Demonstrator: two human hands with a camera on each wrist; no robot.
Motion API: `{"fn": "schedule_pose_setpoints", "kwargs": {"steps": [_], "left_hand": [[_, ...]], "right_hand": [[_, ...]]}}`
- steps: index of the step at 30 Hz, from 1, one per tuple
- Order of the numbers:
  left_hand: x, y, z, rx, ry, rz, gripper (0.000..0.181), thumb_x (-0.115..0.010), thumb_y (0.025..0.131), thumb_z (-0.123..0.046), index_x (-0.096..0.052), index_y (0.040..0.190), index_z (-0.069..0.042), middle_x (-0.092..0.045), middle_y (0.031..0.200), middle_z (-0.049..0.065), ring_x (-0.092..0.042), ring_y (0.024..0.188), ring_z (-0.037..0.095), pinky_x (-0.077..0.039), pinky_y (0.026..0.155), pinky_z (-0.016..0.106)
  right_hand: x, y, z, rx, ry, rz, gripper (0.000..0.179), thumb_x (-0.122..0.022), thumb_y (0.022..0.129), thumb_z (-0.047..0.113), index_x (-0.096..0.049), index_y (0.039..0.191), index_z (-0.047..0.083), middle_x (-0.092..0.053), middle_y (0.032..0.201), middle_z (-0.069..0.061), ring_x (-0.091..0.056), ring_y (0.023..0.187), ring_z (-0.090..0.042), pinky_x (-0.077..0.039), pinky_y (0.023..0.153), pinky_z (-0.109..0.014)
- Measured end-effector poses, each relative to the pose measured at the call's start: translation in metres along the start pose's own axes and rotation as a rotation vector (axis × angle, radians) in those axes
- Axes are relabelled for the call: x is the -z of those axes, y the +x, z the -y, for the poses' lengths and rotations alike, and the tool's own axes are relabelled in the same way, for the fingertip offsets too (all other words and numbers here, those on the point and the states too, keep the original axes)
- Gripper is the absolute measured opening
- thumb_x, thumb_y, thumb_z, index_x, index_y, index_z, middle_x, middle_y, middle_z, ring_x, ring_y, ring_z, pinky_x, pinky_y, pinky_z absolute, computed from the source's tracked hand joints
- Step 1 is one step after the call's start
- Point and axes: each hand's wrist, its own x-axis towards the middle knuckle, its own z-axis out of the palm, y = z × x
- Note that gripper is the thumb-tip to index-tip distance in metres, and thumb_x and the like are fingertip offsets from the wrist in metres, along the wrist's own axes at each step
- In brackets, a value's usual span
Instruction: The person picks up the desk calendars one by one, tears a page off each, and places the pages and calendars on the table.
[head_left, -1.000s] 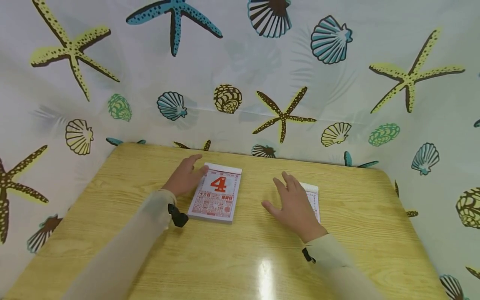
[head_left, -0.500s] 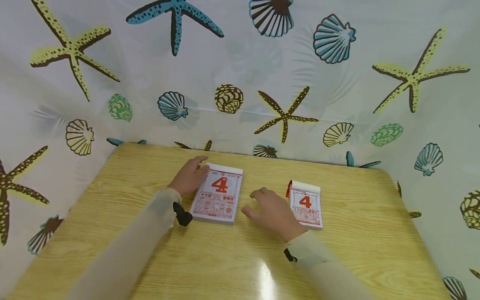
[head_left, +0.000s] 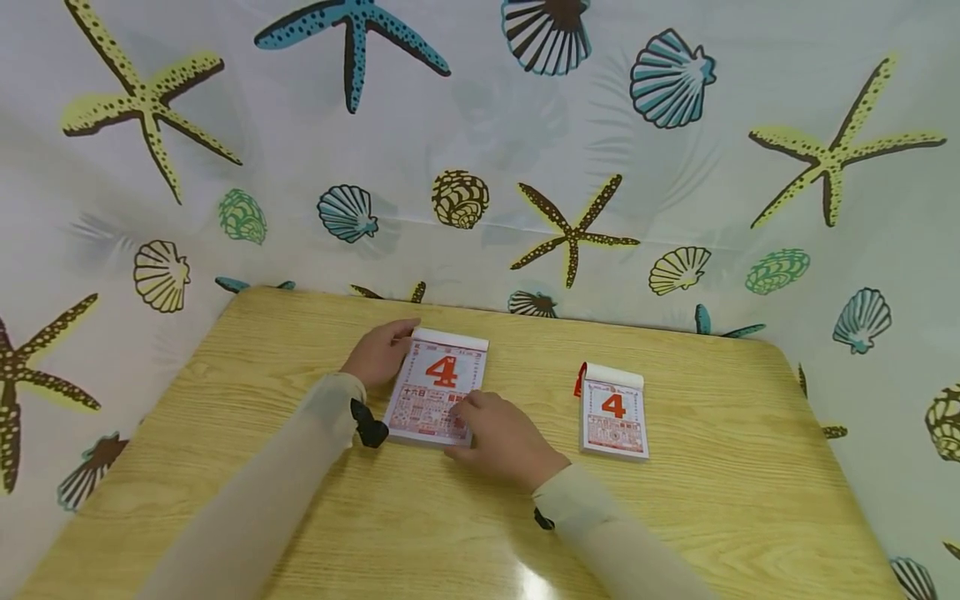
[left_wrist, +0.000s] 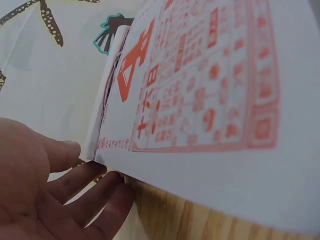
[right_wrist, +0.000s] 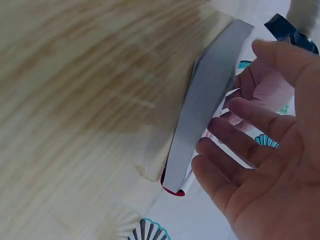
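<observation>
A thick tear-off calendar [head_left: 431, 371] with a big red 4 lies at table centre-left. My left hand [head_left: 377, 354] is beside its upper left corner; in the left wrist view the left hand's fingers [left_wrist: 82, 192] reach the calendar's edge [left_wrist: 200, 165], thumb apart from the fingers. My right hand [head_left: 506, 437] reaches over the lower right corner, hiding part of the print. In the right wrist view, the right hand's loosely bent fingers [right_wrist: 227, 160] stand along the pad's page edge [right_wrist: 210, 100], thumb spread away. A smaller tear-off calendar [head_left: 615, 408], also showing 4, lies to the right.
The wood-grain table [head_left: 337, 517] carries both calendars. White cloth [head_left: 480, 100] printed with shells and starfish rises behind the table and along both sides. A red strip [head_left: 578, 382] shows at the small calendar's upper left. Black straps [head_left: 369, 423] sit on both wrists.
My right hand has moved left from over the small calendar to the big calendar's lower right corner, uncovering the small one. My left hand has stayed near the big calendar's upper left corner.
</observation>
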Motion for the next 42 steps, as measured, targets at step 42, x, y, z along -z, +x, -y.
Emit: {"fn": "schedule_pose_setpoints", "kwargs": {"steps": [42], "left_hand": [[-0.004,0.006,0.006,0.002,0.125,-0.100,0.030,-0.062,0.105,-0.019,-0.072,0.132,-0.011,-0.068,0.135,0.014,-0.064,0.122,0.034,-0.050,0.102,0.054]], "right_hand": [[0.008,0.006,-0.008,0.041,-0.005,-0.002,0.021,-0.072,0.096,0.029,-0.082,0.112,0.021,-0.070,0.109,0.007,-0.066,0.095,-0.009,-0.056,0.078,-0.028]]}}
